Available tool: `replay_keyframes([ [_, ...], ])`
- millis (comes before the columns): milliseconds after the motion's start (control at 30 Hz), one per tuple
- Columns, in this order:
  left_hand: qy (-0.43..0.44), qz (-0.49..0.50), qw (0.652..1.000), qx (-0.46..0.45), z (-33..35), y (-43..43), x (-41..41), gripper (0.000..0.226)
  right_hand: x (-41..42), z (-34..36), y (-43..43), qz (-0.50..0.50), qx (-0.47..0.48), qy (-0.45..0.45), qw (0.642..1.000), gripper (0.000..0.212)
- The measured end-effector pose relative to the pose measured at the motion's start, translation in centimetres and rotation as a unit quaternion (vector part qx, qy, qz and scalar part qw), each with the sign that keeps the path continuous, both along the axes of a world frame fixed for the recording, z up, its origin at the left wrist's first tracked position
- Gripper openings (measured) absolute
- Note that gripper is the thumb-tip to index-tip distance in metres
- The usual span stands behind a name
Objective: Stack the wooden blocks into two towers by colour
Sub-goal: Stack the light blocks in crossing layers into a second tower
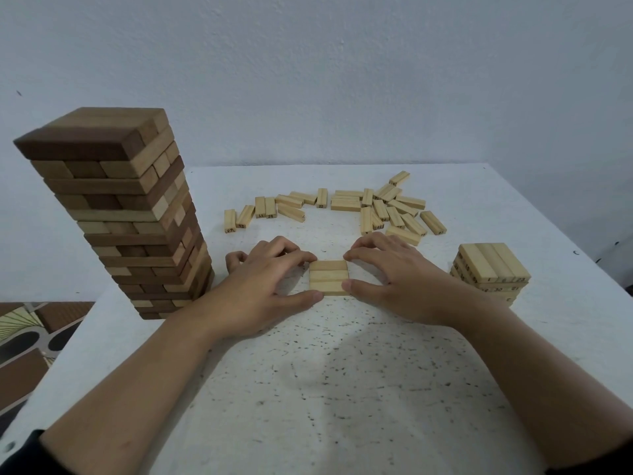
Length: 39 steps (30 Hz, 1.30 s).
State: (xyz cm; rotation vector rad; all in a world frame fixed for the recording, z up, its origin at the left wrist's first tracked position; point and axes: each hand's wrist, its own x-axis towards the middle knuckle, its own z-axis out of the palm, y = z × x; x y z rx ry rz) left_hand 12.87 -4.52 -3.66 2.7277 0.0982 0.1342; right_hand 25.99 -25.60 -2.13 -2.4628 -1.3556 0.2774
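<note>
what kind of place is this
Likely a room in a home: a speckled white table against a plain wall, patterned flooring at left, and wooden game blocks.

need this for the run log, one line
left hand, right hand: pinching pale layer | brown tower: tall | pale stack: short

Both hands, left [263, 289] and right [397, 282], pinch a flat row of three pale blocks [329, 278] on the speckled table [342, 389], between a tall brown tower [126, 214] and a short pale stack [489, 272].
</note>
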Motion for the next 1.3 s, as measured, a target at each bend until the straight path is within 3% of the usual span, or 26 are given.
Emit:
replay_keyframes([
  [333,0.001,0.004,1.000,-0.003,0.2,-0.2,-0.1,0.058,0.1,0.1,-0.2,0.013,0.011,0.008,1.000,0.067],
  [867,0.000,0.001,1.000,-0.019,0.3,-0.1,-0.2,0.054,0.3,-0.2,0.0,0.021,0.001,-0.003,1.000,0.058],
  [1133,-0.003,-0.014,1.000,-0.013,0.4,-0.3,-0.3,0.045,-0.3,0.1,-0.1,0.049,0.000,-0.015,0.999,0.048],
  [1300,-0.030,-0.001,0.998,-0.057,1.0,-0.4,-0.5,0.054,-0.7,0.8,-0.3,0.051,0.076,-0.001,0.996,0.033],
])
